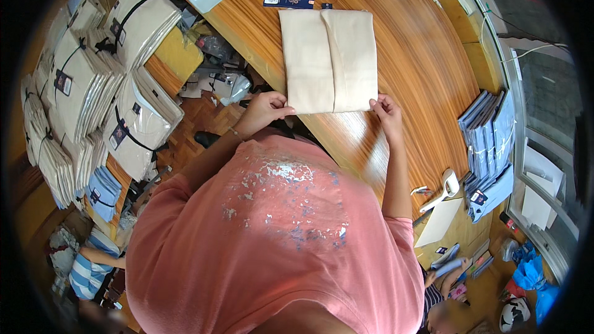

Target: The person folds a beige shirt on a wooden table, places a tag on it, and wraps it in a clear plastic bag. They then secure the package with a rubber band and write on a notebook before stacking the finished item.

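- Pinch grip: left hand (270,108) and right hand (388,114), each closed on a near corner of folded cream garment (309,62).
- Folded cream garment: flat on desk (427,74), near left corner at the desk's left edge.
- Step, by judgement: squaring the fold; next move seems to call for level, even handling of both corners.
- Dark blue label (289,0): just beyond garment's far edge; pale print, white patch.
- Blue folded stack (486,130): beside desk's right edge.
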{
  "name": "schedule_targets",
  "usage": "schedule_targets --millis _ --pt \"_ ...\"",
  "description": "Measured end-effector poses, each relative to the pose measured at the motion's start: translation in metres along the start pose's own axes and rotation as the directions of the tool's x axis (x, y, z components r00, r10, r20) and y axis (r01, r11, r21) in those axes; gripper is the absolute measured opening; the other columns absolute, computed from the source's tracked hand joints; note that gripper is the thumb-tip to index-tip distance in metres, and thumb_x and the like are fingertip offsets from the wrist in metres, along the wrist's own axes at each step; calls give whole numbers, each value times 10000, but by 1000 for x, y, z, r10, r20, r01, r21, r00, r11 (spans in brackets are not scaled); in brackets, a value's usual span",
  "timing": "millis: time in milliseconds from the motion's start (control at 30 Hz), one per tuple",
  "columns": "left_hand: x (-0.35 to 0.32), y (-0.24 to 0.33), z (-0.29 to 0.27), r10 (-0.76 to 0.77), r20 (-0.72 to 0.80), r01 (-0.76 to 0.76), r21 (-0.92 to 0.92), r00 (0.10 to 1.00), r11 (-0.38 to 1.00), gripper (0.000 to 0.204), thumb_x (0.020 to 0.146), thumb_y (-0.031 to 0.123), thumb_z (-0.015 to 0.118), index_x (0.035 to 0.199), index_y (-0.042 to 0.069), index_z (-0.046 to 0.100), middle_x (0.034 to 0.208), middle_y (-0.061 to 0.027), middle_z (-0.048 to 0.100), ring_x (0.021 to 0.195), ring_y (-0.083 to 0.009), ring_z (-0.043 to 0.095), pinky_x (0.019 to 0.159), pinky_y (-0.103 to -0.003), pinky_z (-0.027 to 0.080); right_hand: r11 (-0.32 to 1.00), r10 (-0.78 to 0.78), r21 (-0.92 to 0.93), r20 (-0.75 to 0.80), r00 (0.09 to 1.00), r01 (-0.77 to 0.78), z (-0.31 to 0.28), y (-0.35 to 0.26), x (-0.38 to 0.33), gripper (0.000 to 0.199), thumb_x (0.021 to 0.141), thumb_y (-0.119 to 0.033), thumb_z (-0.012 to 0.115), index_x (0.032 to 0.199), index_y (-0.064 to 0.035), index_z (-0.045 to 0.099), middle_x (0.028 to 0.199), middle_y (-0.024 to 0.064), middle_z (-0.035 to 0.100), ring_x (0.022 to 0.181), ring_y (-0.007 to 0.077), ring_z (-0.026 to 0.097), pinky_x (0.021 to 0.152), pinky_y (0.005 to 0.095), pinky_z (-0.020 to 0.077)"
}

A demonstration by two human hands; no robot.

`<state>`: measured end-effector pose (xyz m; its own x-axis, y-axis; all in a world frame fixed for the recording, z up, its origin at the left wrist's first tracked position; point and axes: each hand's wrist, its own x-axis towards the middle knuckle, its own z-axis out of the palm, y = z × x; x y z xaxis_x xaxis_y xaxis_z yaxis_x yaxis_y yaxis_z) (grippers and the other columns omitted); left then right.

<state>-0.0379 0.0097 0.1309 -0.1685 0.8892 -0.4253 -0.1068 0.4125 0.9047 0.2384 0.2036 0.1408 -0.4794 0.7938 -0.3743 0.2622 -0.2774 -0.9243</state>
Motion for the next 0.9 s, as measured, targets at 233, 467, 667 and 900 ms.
schedule_targets --millis 233,467,667,900 --pt "2 -16 20 160 -288 -133 109 944 985 162 815 116 667 812 -45 650 701 -64 643 619 -77 558 553 -228 439 999 -17 -51 64 998 20 3 16 -3 98 883 -105 597 892 -7 595 794 -10 609 717 56 518 677 208 410" --pt "-3 -21 35 183 -450 -255 -106 874 961 110 843 71 629 843 -33 591 734 -39 631 698 -63 574 603 -205 445 995 -96 1 -48 994 96 22 15 -11 88 868 -85 607 867 2 592 730 -26 576 638 35 469 586 189 372" --pt "-3 -32 40 202 -425 -288 -149 882 946 98 867 84 604 846 -7 575 729 17 592 689 -46 546 565 -214 420 993 -95 -72 -80 992 89 15 18 -11 92 869 -86 606 840 -10 564 674 -46 524 606 36 431 569 193 359" --pt "8 -61 42 135 -414 -190 -93 900 977 116 872 106 586 893 4 537 707 -9 560 619 -82 498 575 -235 405 833 -512 -443 -388 767 332 43 -7 -19 107 819 -55 623 838 8 539 624 18 496 549 142 442 561 277 401"
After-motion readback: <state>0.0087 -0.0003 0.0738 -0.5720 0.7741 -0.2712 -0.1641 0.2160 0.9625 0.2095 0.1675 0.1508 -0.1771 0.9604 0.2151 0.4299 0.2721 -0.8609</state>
